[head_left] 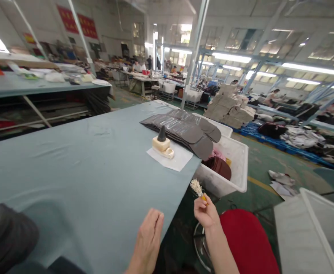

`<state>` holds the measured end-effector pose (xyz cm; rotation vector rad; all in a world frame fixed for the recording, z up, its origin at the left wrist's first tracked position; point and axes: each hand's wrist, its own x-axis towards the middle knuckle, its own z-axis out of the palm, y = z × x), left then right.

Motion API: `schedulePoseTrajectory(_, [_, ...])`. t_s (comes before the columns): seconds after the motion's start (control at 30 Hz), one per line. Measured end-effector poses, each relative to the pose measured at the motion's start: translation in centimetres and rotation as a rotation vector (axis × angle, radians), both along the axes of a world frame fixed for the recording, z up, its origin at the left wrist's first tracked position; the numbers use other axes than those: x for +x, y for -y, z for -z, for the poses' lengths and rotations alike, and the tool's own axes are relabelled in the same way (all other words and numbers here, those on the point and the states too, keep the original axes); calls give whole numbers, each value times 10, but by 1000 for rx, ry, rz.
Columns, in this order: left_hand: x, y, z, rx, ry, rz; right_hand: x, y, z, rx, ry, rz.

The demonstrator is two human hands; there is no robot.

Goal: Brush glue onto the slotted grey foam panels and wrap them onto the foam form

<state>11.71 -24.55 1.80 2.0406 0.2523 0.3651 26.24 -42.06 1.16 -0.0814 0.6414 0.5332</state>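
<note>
Your right hand (pixel 205 213) grips a small brush (pixel 197 188) between thumb and fingertips, its pale frayed bristles up and yellow handle showing, just past the right edge of the blue-grey worktop (pixel 69 171); your left hand (pixel 148 239) lies loosely curled, holding nothing, at that worktop's near edge
</note>
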Motion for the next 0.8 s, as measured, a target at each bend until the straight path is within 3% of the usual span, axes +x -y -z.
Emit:
schedulePoseTrajectory(0.13, [-27, -47, 49, 34, -221, -145, 20, -56, 7, -8, 37, -128])
schedulePoseTrajectory(0.23, [-72, -74, 78, 23, -383, -260, 31, -99, 16, -40, 127, -283])
schedulePoseTrajectory(0.3, [-109, -79, 88, -15, -454, -341, 39, -128, 22, -72, 188, -412])
schedulePoseTrajectory(0.43, [-179, -49, 83, -25, -700, -589, 48, -185, 29, -155, 308, -709])
schedulePoseTrajectory(0.53, [-205, -5, 70, 48, -1002, -786, 49, -216, 28, -209, 402, -934])
schedulePoseTrajectory(0.6, [-204, 22, 61, 44, -1149, -931, 50, -228, 27, -254, 481, -1064])
schedulePoseTrajectory(0.67, [-190, 41, 54, -38, -1166, -1078, 53, -233, 28, -302, 560, -1178])
schedulePoseTrajectory(0.8, [-147, 48, 40, -153, -895, -1182, 67, -229, 38, -339, 667, -1357])
